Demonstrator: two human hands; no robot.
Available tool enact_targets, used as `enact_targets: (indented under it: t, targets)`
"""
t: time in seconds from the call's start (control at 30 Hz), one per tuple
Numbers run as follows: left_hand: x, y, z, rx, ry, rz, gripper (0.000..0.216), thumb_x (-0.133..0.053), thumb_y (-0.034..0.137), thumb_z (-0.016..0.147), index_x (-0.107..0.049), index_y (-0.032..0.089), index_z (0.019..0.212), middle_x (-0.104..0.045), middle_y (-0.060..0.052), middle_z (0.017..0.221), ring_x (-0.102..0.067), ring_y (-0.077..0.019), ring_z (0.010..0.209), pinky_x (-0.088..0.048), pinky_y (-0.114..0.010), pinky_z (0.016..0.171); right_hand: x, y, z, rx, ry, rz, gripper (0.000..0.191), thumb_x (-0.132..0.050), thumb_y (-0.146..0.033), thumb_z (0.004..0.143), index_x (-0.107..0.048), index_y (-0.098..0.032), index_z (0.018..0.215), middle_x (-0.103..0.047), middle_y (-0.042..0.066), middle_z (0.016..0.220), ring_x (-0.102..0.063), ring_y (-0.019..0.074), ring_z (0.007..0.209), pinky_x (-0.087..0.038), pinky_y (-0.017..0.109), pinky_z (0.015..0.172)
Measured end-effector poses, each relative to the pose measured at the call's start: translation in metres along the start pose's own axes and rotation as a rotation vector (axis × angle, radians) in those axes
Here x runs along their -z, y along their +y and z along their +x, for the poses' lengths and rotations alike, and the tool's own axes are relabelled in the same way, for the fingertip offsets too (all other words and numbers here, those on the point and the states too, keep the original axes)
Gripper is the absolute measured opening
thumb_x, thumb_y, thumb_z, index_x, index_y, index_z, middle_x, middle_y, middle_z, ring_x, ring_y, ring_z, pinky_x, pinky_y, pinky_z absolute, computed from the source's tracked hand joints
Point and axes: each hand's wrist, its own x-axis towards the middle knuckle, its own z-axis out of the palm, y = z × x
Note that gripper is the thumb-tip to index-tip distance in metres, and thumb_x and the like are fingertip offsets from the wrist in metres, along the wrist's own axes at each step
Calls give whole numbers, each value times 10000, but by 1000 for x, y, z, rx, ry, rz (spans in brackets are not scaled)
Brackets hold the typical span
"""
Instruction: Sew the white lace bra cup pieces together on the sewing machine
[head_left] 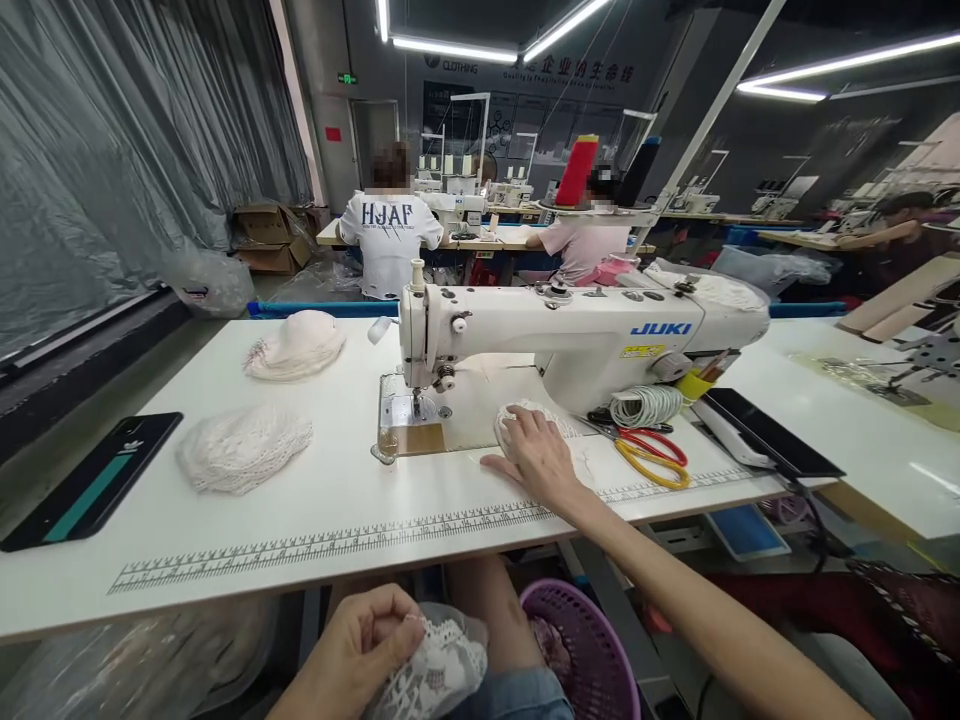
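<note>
On the table stands the machine; near, right of the left hand, the basket could catch its pinched lace if thumb and finger slipped. The right hand rests on other lace, grip impossible to tell; dragged right, that could snag the scissors.

Lit from overhead, unevenly bright.
Illuminated by white ceiling tubes; bright across the tabletop, dim along the rear wall. Streaked with glare on the right-hand table. Stretched by wide-angle distortion toward the edges; pixelated over background heads.
</note>
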Motion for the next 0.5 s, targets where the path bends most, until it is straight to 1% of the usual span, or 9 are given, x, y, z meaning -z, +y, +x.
enact_targets:
  t: [0.07, 0.13, 0.2, 0.27, 0.3, 0.37, 0.4, 0.43, 0.5]
  targets:
    - [2, -2, 5, -5, 21, 14, 503, -655, 608, 671, -550, 123, 748, -470, 31, 534, -344, -63, 504, -251, -204, 518, -19, 3, 7, 10, 4, -30, 210, -516, -254, 879, -629, -79, 906, -638, 235, 1002, -562, 330, 939, -405, 500, 809]
    - [4, 3, 5, 6, 63, 14, 503, -652, 599, 681, -576, 115, 796, -551, -1, 589, -431, -85, 537, -309, -210, 550, -24, -2, 4, 74, -25, -6, 224, -413, -154, 897, -626, -107, 843, -665, 171, 853, -588, 274, 841, -410, 452, 807]
    - [5, 12, 1, 19, 132, 39, 501, -664, 578, 679, -607, 104, 832, -599, -23, 641, -488, -107, 586, -344, -220, 587, -14, -14, -10, 157, -80, 67, 252, -371, -136, 900, -613, -133, 831, -662, 119, 775, -597, 226, 757, -431, 384, 774]
    - [5, 21, -2, 29, 203, 65, 502, -681, 567, 663, -631, 88, 808, -602, -28, 633, -488, -108, 583, -340, -220, 577, 12, -29, -28, 230, -171, 187, 261, -353, -201, 929, -603, -166, 859, -645, 71, 715, -589, 194, 663, -448, 312, 648]
    - [5, 24, -2, 28, 201, 30, 501, -684, 559, 663, -641, 86, 822, -613, -35, 659, -499, -112, 598, -351, -224, 588, 27, -35, -36, 265, -244, 270, 273, -347, -249, 947, -601, -191, 868, -632, 47, 676, -584, 181, 619, -443, 288, 590]
    - [7, 27, -1, 22, 177, -41, 490, -708, 524, 654, -660, 87, 870, -623, -39, 698, -498, -105, 607, -348, -218, 586, 55, -46, -43, 315, -481, 571, 251, -406, -350, 940, -628, -245, 887, -656, 45, 705, -608, 186, 641, -451, 283, 579]
    - [7, 26, -1, 7, 160, -45, 469, -706, 503, 670, -669, 90, 890, -617, -33, 697, -481, -93, 600, -334, -210, 576, 65, -51, -43, 346, -625, 712, 244, -440, -374, 927, -643, -270, 841, -657, 39, 678, -604, 182, 609, -444, 280, 551]
    - [7, 25, 0, -1, 132, -39, 449, -696, 487, 691, -676, 93, 906, -607, -24, 682, -461, -82, 584, -320, -205, 564, 71, -57, -42, 362, -755, 843, 228, -476, -383, 911, -659, -279, 821, -663, 37, 668, -605, 181, 599, -443, 284, 549]
    - [5, 23, -1, -1, 98, -22, 424, -685, 470, 712, -686, 96, 910, -586, -11, 641, -434, -71, 558, -303, -203, 551, 69, -71, -39, 404, -952, 1039, 226, -493, -361, 909, -677, -276, 811, -666, 20, 660, -589, 161, 582, -441, 273, 562]
